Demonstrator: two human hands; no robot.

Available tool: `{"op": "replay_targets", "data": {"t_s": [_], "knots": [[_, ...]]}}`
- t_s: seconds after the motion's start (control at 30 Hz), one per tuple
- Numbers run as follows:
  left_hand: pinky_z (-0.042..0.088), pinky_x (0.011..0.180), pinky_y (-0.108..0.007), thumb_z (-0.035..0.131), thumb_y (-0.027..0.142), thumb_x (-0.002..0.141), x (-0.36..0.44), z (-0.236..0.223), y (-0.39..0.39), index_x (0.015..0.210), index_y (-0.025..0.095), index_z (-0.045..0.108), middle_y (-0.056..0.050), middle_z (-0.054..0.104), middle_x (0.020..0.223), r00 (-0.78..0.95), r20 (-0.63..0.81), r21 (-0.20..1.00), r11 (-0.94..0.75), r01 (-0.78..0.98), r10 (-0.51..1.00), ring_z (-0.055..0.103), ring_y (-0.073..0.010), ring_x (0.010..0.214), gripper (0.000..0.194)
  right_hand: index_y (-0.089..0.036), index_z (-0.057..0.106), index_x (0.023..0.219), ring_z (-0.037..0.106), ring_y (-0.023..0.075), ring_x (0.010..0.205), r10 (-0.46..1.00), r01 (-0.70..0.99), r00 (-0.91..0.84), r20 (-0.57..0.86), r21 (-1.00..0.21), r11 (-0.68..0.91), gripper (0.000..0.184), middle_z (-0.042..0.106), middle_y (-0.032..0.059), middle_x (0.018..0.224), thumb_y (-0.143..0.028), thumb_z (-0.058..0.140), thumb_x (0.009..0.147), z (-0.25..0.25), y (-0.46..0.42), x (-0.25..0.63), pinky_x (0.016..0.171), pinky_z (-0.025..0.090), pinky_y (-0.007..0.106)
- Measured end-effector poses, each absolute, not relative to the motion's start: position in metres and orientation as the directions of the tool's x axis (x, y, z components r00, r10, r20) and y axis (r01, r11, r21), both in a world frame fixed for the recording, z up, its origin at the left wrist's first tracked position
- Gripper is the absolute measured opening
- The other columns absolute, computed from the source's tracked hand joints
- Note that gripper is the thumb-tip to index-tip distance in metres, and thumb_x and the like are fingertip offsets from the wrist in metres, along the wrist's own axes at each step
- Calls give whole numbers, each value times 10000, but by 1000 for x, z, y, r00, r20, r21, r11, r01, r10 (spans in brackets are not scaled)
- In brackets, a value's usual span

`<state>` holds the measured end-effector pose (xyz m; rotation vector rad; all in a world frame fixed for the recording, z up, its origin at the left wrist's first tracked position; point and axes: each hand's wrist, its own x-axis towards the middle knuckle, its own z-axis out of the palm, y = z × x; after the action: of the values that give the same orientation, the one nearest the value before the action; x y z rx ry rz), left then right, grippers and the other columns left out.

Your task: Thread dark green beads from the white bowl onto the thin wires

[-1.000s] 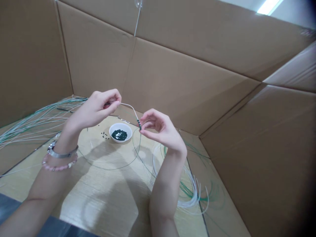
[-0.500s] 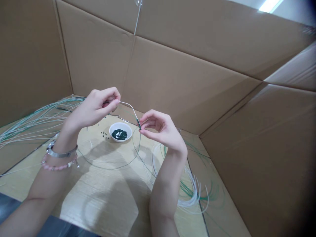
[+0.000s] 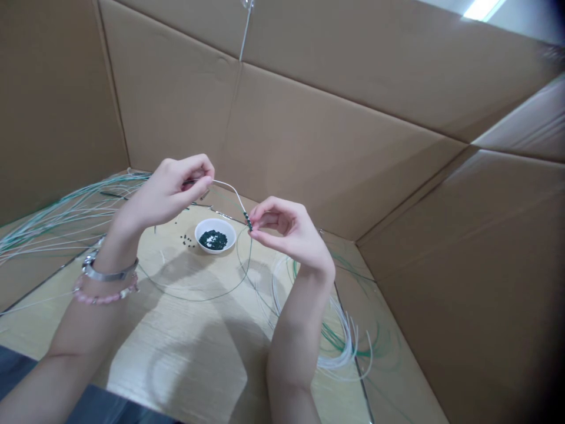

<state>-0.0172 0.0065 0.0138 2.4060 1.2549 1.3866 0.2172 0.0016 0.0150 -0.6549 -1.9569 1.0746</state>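
Note:
My left hand (image 3: 183,185) is closed in a pinch on a thin white cord (image 3: 229,186), which arcs rightward out of its fingertips. Several small dark green beads (image 3: 248,221) sit in a short row at the cord's right end. Thumb and fingers of my right hand (image 3: 285,227) pinch that beaded part. A thin green thread (image 3: 207,299) hangs below the beads and loops over the table. Between and below the hands stands a white bowl (image 3: 232,242), partly filled with dark green beads (image 3: 212,239).
Loose dark beads (image 3: 188,241) lie left of the bowl. White and green cords (image 3: 57,218) spread at the far left. A coil of white and green cords (image 3: 346,341) lies right of my right forearm. Cardboard walls (image 3: 344,147) stand around the wooden table (image 3: 185,353).
Hardly anything differs. Both hands keep their pinches on the cord and beads, and the view has shifted very slightly.

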Motion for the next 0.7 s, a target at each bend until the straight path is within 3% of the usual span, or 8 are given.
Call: {"op": "replay_targets", "data": {"t_s": [0.43,0.53,0.7], "knots": [[254,434,-184,470,250,869,-19,13,8,760,162,503,55,391,550,211,689,469,-649,599,693,327,-56,462,143,-162,580,665,595,88,729,726,36,-548,414,-856,516,159,620,-2,781,-151,738,680,16,2,218,724,523,249],[257,443,-188,470,258,878,-17,13,8,778,163,508,56,396,547,244,661,470,-645,603,709,331,-61,474,143,-166,581,762,617,98,759,741,97,-580,338,-875,475,196,626,8,841,-178,754,669,15,6,220,745,525,257],[278,484,-202,461,270,891,-1,6,15,816,170,517,55,440,560,391,548,478,-660,580,740,343,-73,497,138,-207,498,1008,644,135,860,782,140,-584,217,-922,360,420,625,39,987,-282,757,686,6,22,212,770,518,283]]}}
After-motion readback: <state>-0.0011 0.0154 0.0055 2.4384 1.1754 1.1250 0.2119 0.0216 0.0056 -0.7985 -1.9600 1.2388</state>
